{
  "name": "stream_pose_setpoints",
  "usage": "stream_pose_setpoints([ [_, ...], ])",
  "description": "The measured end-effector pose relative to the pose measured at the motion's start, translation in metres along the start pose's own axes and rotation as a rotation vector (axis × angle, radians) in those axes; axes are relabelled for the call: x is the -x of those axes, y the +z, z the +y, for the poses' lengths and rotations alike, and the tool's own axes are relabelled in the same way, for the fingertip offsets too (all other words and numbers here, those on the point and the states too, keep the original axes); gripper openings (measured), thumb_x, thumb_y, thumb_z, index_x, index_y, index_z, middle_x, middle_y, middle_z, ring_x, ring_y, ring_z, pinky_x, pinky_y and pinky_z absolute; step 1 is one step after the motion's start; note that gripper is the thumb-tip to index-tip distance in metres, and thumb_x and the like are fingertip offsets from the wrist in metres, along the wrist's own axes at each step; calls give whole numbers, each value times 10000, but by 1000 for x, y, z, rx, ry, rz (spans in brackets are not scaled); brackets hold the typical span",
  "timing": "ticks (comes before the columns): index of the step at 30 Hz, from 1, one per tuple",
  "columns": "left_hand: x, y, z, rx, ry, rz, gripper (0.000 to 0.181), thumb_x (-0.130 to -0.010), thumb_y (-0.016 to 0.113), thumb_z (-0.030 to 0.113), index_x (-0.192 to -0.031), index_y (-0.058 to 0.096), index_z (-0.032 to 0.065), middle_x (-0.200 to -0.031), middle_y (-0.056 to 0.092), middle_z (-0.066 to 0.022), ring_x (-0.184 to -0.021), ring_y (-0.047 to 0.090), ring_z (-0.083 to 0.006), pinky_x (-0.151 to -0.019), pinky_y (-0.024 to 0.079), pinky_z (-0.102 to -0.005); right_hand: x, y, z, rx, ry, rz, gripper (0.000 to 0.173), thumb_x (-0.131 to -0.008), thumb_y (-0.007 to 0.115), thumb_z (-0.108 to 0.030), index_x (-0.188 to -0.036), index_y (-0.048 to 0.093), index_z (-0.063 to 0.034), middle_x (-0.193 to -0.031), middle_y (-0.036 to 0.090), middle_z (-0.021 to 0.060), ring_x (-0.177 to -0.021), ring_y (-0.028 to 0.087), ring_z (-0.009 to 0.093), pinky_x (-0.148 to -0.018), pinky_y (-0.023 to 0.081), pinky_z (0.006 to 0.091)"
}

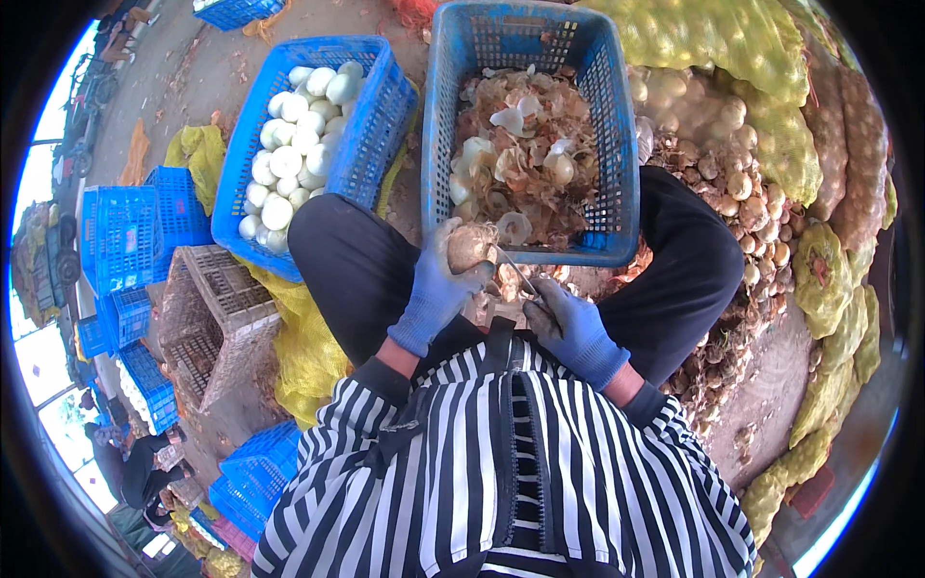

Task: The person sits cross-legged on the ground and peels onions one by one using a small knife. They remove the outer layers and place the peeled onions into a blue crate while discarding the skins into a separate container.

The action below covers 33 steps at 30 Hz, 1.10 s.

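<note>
My left hand (449, 278), in a blue knitted glove with a grey palm, grips an unpeeled onion (471, 247) with its roots turned to the right. In my gloved right hand (571, 326) is a knife (517, 271), its thin blade reaching up to the onion's root end. Just beyond my hands, a blue plastic crate (531, 254) holds loose onion skins (513, 137) and peelings. Left of it, a second blue crate (303, 47) is filled with peeled white onions (287, 162).
Unpeeled onions (744, 184) lie heaped on the right, beside yellow mesh sacks (824, 282). An upturned dirty crate (217, 318), a yellow net (300, 347) and stacked blue crates (119, 231) stand left. People (137, 462) sit farther off at lower left.
</note>
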<state>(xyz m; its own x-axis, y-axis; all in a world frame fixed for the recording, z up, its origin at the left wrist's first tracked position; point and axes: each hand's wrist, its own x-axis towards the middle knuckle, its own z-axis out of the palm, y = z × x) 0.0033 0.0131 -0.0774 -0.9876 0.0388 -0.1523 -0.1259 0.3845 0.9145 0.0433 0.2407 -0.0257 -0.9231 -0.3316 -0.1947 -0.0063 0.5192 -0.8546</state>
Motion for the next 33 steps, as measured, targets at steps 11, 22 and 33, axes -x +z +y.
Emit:
stream_pose_setpoints([
  [11,-13,-13,4,195,-311,-273,663,-803,803,116,-1363,484,-39,-1169,628,-104,-996,626,-131,-860,543,-259,-8,8,23,-51,101,-155,249,-978,586,-262,-962,537,-19,-720,632,239,-724,655,429,-637,502,483],
  [22,-3,9,2,-470,58,19,856,-733,853,222,-1432,403,16,-1117,617,-115,-962,634,-257,-846,537,-350,-17,29,23,-211,172,-111,212,-985,563,-216,-1048,558,-14,-772,648,229,-762,658,419,-658,506,462],
  [33,-20,-11,-14,-81,-163,-269,563,-761,839,200,-1212,560,9,-1103,600,-96,-1003,615,-183,-879,522,-306,-12,30,34,143,73,-136,257,-985,550,-283,-999,509,-30,-744,649,260,-742,660,438,-653,506,535],
])
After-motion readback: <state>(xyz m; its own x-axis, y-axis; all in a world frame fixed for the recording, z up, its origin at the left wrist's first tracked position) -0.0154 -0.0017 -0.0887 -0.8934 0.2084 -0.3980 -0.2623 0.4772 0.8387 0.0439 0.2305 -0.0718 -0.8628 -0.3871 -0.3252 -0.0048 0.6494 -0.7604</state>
